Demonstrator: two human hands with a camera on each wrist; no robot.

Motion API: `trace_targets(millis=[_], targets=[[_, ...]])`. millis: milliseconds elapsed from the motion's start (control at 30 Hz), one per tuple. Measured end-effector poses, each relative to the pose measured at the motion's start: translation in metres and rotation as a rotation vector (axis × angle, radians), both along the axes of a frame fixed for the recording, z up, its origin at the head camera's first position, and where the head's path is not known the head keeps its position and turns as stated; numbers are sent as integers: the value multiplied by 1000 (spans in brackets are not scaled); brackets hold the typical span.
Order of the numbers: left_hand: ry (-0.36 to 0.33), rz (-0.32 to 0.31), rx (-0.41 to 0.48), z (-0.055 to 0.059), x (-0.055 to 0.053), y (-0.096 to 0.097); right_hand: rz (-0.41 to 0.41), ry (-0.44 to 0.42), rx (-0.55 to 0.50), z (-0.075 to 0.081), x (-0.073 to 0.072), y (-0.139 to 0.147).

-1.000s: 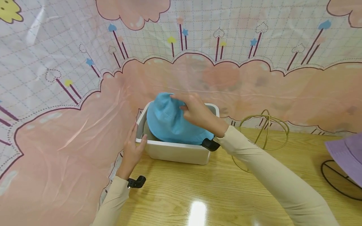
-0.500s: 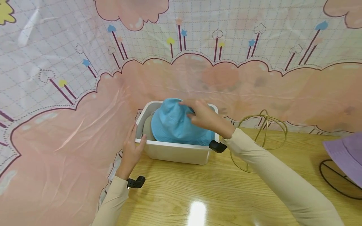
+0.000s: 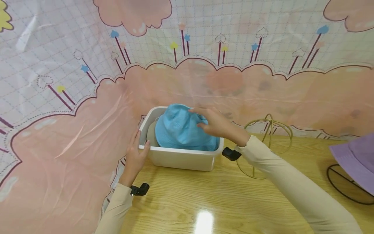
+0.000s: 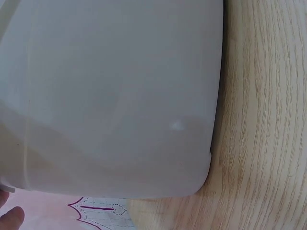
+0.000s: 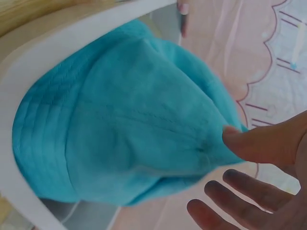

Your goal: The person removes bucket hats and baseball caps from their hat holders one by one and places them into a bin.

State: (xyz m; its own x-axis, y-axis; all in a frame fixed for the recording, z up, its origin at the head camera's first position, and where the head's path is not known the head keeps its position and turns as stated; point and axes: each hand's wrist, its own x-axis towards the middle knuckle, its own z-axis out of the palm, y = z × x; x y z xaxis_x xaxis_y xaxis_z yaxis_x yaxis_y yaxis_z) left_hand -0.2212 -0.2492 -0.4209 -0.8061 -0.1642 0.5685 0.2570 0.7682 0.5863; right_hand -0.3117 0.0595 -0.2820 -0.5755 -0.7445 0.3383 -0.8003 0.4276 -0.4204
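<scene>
A blue bucket hat (image 3: 176, 130) lies crown up in a white plastic bin (image 3: 181, 159). My right hand (image 3: 220, 125) is at the crown, thumb and index finger pinching the cloth at its top. In the right wrist view the hat (image 5: 129, 120) rises to a peak by the thumb, while several other fingers stay spread below. My left hand (image 3: 135, 159) grips the bin's left rim, thumb over the front corner. Only its fingertips show in the left wrist view, beside the bin wall (image 4: 120, 96). Beige cloth (image 3: 152, 135) shows left of the blue hat, mostly covered.
A gold wire stand (image 3: 270, 130) stands on the wooden table (image 3: 187, 198) right of the bin, partly behind my right sleeve. At the far right, a purple bucket hat (image 3: 356, 159) sits over a black wire stand (image 3: 347, 191). Patterned sheeting (image 3: 181, 84) covers the walls behind and left.
The blue hat has shifted right and lower into the bin, uncovering more beige cloth. My right hand has moved right and down. The left hand stays at the bin's rim.
</scene>
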Motion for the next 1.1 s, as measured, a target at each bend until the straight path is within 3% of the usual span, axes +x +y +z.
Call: trace_targets(millis=[333,533,1100], targets=[[-26,16,7,-2,-1,-1,-45,42,23,12,1,36],[-22,28,6,-2,0,1,-79,117,30,13,-3,58],[10,14,13,0,-2,3,-140,4,97,17,6,97]])
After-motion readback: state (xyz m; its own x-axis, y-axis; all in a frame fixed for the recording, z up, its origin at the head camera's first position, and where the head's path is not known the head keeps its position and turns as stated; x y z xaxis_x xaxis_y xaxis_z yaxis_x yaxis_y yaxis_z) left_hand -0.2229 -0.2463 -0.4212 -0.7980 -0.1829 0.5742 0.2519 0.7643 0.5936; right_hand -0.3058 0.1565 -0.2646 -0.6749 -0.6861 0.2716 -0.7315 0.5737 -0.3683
